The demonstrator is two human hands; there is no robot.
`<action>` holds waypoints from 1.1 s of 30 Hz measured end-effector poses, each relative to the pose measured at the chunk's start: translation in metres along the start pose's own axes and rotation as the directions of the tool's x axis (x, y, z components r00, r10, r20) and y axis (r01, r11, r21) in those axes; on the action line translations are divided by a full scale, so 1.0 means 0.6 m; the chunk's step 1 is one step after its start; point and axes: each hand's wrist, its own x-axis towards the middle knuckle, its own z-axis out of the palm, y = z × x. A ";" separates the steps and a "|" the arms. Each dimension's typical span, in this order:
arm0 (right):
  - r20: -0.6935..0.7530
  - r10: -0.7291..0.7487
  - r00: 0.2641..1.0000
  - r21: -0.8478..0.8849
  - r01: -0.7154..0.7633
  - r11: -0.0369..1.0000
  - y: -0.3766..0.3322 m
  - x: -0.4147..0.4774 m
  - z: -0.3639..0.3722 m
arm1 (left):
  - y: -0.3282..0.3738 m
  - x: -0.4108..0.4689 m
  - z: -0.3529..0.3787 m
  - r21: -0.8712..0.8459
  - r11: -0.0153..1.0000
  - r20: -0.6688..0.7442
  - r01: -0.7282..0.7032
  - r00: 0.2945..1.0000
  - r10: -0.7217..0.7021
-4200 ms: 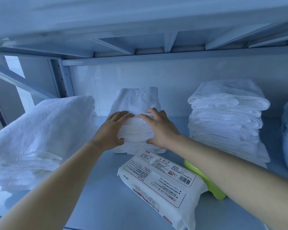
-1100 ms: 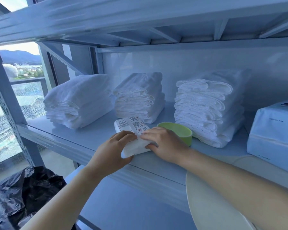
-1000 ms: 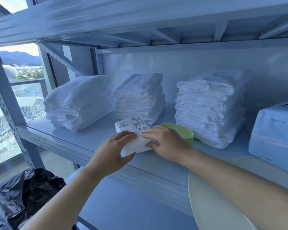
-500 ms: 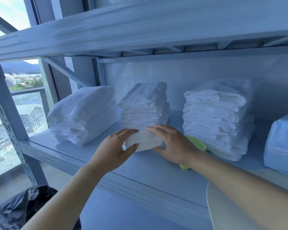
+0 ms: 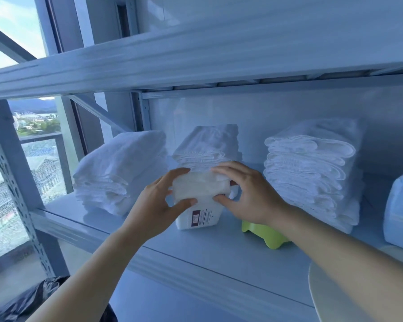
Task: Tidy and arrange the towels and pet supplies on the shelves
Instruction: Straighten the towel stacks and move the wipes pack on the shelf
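Standing the pack (image 5: 198, 205) on end seems to be the step in hand. The person grips it from both sides. The left hand (image 5: 158, 203) curls round its left edge, thumb on the near face and fingers over the top. The right hand (image 5: 247, 194) does the same on the right edge. The pack is upright near the middle of the shelf (image 5: 196, 249), its lower end apparently resting on the shelf, just in front of the middle stack (image 5: 209, 142) of towels. The left stack (image 5: 121, 163) and right stack (image 5: 312, 163) flank it, and a green bowl (image 5: 265, 233) sits just beside it on the right, under the right wrist.

To do this well, the person should square the pack's base flat on the shelf before letting go, since a soft pack on its narrow end is likely to slump or tip. Leaning it lightly against the middle stack would steady it, but a hard push could skew those folds. The right wrist should lift clear of the bowl so it is not nudged toward the near edge. Releasing one hand first would test the balance. A big pack (image 5: 400, 205) lies far right.
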 end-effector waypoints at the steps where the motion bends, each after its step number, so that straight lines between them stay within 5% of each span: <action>1: -0.021 0.008 1.000 0.021 -0.007 1.000 -0.001 0.004 -0.002 | 0.001 0.004 -0.003 -0.025 1.000 -0.019 -0.002 1.000 0.001; 12: -0.001 0.052 0.999 -0.072 -0.052 0.996 -0.006 0.021 0.039 | -0.014 0.014 0.008 -0.179 0.980 -0.142 0.087 0.983 -0.113; 17: -0.011 0.041 0.999 -0.055 -0.042 0.998 -0.006 0.027 0.052 | -0.031 -0.008 0.016 -0.266 0.957 -0.071 0.115 0.988 -0.139; 28: -0.079 0.011 0.997 -0.092 -0.019 0.996 -0.008 0.030 0.066 | -0.037 0.003 0.009 -0.244 0.957 -0.045 0.155 0.984 -0.171; 33: 0.017 0.060 0.998 -0.114 -0.058 0.992 -0.010 0.026 0.088 | -0.045 0.007 0.004 -0.120 0.979 -0.064 0.167 0.982 -0.175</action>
